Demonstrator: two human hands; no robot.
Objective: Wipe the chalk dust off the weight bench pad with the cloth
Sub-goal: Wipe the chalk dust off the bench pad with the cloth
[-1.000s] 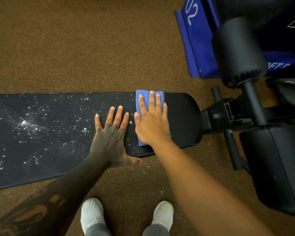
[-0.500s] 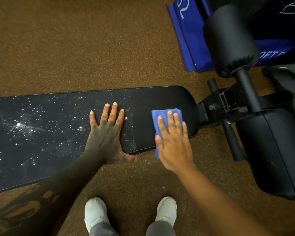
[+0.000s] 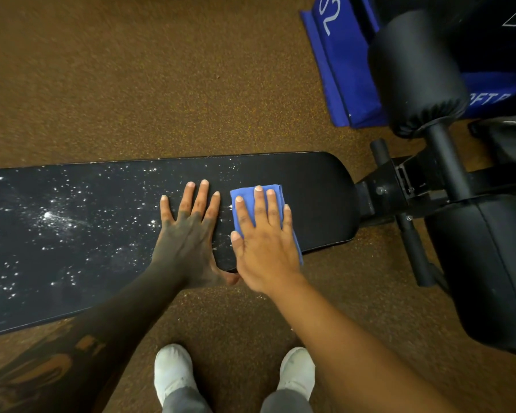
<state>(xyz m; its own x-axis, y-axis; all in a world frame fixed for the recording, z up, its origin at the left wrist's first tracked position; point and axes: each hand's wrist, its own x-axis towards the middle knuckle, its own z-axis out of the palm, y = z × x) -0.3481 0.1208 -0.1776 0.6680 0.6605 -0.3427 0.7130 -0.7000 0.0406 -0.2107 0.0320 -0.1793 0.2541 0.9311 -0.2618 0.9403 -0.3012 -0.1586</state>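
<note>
The long black bench pad (image 3: 316, 186) runs left to right across the view. White chalk dust (image 3: 57, 217) speckles its left and middle parts; the right end looks dark and clean. My right hand (image 3: 264, 234) lies flat on a folded blue cloth (image 3: 239, 204), pressing it onto the pad near the front edge. Only the cloth's far and left parts show around my fingers. My left hand (image 3: 188, 231) rests flat on the pad just left of the cloth, fingers spread, holding nothing.
The bench's black frame and joint (image 3: 399, 189) sit right of the pad, with black roller pads (image 3: 414, 70) and a seat pad (image 3: 489, 263) beyond. A blue mat (image 3: 337, 61) lies at the far right. My two white shoes (image 3: 173, 371) stand on brown speckled floor.
My right hand slid the cloth from the pad's far edge toward the front right, then back left next to my left hand. The left hand stayed planted.
</note>
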